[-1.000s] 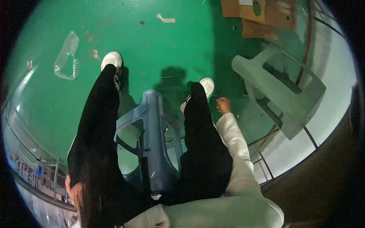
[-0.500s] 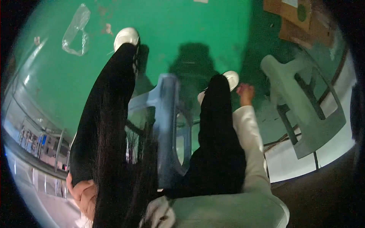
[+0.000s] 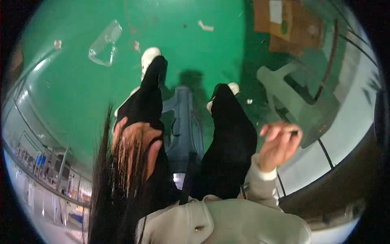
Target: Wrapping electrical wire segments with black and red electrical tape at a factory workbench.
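My left hand (image 3: 136, 140) lies over my black-trousered left leg (image 3: 151, 105), thumb apart from the fingers. Dark strands of hair (image 3: 106, 171) hang in front and hide part of it. To the right of my right leg (image 3: 231, 130), my right hand (image 3: 280, 146) is raised with curled fingers. A small black piece (image 3: 294, 133) shows at its fingertips, too small to name. Between my legs stands a blue-grey plastic stool (image 3: 183, 122).
A grey-green plastic stool (image 3: 284, 91) stands at the right, with flattened brown cardboard (image 3: 294, 30) beyond it. A clear plastic bag (image 3: 101, 51) and white scraps (image 3: 206, 27) lie on the green floor (image 3: 195, 49). Metal racks (image 3: 61, 171) are at the far left.
My right hand has risen from beside my right shoe, and a black piece now shows in it. My left hand has moved from beside my hip onto my left leg.
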The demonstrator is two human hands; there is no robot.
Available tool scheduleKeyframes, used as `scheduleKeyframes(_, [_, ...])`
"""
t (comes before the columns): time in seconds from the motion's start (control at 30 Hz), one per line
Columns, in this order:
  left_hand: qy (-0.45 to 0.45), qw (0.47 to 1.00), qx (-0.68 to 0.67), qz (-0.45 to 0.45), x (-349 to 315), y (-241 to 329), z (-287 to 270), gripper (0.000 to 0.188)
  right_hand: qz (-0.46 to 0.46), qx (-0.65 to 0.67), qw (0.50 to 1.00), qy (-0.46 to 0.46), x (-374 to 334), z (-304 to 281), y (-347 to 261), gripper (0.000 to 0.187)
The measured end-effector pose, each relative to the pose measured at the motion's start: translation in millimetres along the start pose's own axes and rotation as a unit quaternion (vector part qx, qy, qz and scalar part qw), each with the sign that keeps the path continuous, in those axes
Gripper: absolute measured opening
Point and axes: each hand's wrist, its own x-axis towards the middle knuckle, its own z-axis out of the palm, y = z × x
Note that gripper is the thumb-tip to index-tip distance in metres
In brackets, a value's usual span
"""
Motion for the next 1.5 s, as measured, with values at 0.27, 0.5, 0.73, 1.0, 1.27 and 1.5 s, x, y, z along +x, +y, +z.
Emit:
scheduleKeyframes(0.27, [-0.285,0.653,-0.683,-0.159,-7.6,57.6,27.2,0.042,-0.014,0.255,0.820,-0.512,-113.0,33.2,-138.5,0.001])
scheduleKeyframes(0.5, [-0.093,0.618,-0.769,-0.134,35.9,24.8,44.7,0.023,-0.064,0.364,0.718,-0.589,-226.7,29.3,-168.4,0.013])
scheduleKeyframes(0.73, [0.113,0.401,-0.908,0.046,8.4,-64.1,-135.4,0.019,-0.035,0.181,0.899,-0.398,-292.0,-88.2,-189.6,0.017])
scheduleKeyframes(1.0, [0.315,0.299,-0.865,0.250,-182.7,-99.6,-277.4,0.052,-0.056,-0.195,0.967,-0.152,-224.7,-118.8,-112.0,0.008])
scheduleKeyframes(1.27, [0.207,0.514,-0.736,0.389,-263.2,3.2,-261.4,0.034,-0.093,-0.422,0.851,-0.300,-128.1,-81.7,-22.8,0.029])
scheduleKeyframes(1.5, [-0.040,0.781,-0.465,0.414,-240.4,128.3,-90.5,0.043,-0.181,-0.038,0.959,-0.215,-221.8,-4.2,-144.0,0.028])
